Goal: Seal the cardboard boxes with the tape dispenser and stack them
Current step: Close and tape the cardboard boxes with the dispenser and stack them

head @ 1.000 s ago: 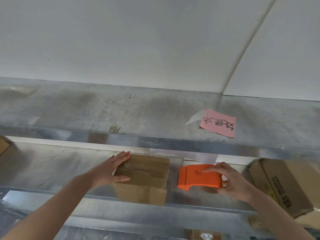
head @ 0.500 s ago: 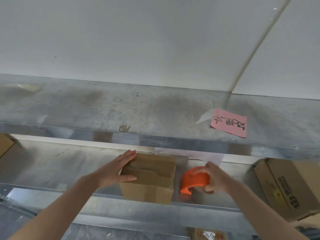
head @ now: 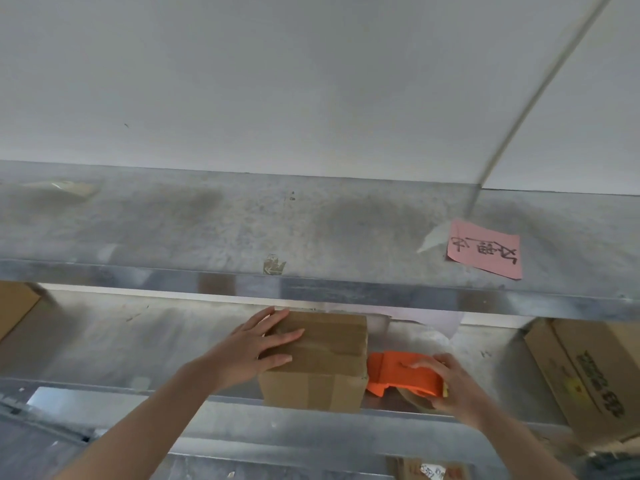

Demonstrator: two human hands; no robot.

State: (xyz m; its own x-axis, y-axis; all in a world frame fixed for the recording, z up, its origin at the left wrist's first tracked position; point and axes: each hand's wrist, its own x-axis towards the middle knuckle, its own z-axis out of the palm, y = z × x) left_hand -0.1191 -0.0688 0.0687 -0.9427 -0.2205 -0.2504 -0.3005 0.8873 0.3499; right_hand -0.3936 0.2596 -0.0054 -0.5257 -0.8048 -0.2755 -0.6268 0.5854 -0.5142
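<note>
Where the sealing stands, head view: judging by a glossy band that looks like tape across the top of the small cardboard box and a strip down its front face, this box is mid-seal. I cannot tell whether the band has been cut.
Box position: at the front edge of the lower shelf, about midway along it, upright.
Tape dispenser: the orange tape dispenser sits against the box's right side, below its top edge, over the shelf's front edge.
Left hand: the left hand lies flat on the left half of the box top with fingers straight and spread. Its grip is fully open and holds nothing, it only presses.
Right hand: the right hand has its grip closed round the rear of the dispenser, fingers curled over the top. The thumb is hidden.
Left to do: by my reading, finish and cut this strip, seal any other boxes, then stack. No stack shows yet.
Count, dispensers: one.
Count, boxes: four in view.
- the small one
- a printed carton at the shelf's right end
- a box corner at its left end
- a labelled carton partly seen below
Count, hands: two.
Count, notes: one pink note on the upper shelf.
</note>
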